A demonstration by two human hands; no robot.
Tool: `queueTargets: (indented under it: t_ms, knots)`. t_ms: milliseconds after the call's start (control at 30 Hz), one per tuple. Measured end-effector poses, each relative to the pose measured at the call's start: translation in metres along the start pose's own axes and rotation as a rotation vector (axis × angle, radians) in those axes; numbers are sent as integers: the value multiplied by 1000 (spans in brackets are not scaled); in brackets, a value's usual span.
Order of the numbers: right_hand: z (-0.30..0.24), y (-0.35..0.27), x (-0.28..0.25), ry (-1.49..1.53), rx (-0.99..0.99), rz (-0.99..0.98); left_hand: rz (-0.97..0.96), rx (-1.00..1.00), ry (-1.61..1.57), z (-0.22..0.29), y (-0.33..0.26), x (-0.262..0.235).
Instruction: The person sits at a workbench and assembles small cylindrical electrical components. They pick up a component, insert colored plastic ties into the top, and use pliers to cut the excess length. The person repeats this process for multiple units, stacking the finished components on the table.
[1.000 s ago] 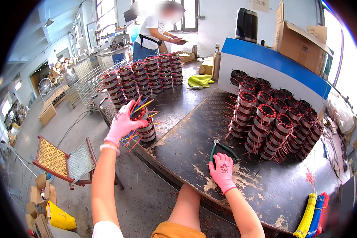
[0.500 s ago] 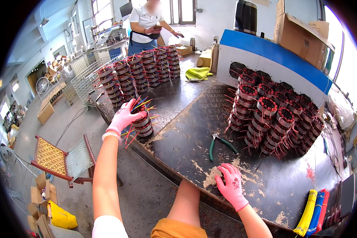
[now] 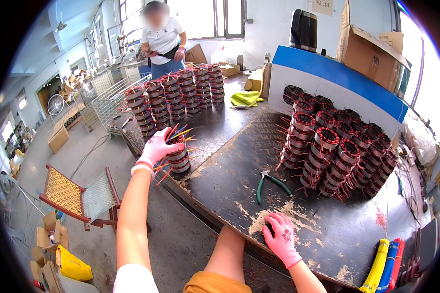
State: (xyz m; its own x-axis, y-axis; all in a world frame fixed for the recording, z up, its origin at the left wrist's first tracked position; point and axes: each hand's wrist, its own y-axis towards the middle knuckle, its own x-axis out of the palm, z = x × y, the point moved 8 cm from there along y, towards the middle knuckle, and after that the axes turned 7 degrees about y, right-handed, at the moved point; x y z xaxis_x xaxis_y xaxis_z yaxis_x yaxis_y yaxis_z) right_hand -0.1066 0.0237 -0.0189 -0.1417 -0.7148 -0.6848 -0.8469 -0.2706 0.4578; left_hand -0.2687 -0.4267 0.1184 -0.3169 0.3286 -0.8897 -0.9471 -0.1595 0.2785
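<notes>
My left hand [image 3: 155,149], in a pink glove, is closed on the top of a short stack of motor stators [image 3: 180,162] near the table's left edge. Red, yellow and blue wire ends stick out around its fingers. My right hand [image 3: 281,236], also gloved in pink, rests on the worn tabletop with its thumb apart from the fingers and nothing visible in it. Beyond it lie green-handled cutting pliers [image 3: 260,190], their jaws pointing away from me. Taller stator columns [image 3: 159,102] with coloured wires stand past my left hand.
Many stators with red leads [image 3: 327,146] crowd the right side, before a blue-and-white panel [image 3: 322,73]. Bundles of yellow, blue and red sleeving [image 3: 378,268] lie at the near right. A green cloth [image 3: 247,99] sits farther back. A person [image 3: 164,44] stands behind the columns.
The view has shifted slightly. My left hand stays on the short stack and my right hand on the table. The person behind has moved left and lowered both arms.
</notes>
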Motion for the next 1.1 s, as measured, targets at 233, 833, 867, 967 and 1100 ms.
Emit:
queueTargets:
  t_ms: [233,833,867,967,1100]
  knots:
    - [-4,0,-1,-28,-1,-1,-41,6,51,-2,-2,13]
    - [-1,1,0,-14,-11,10,24,2,-90,-8,5,14]
    - [-1,1,-1,-16,-12,9,15,-2,-65,-4,4,13]
    - [-2,1,-2,-20,-10,5,4,-5,-67,-4,3,13]
    - [-5,2,-2,-10,-20,10,12,-2,-79,-5,2,11]
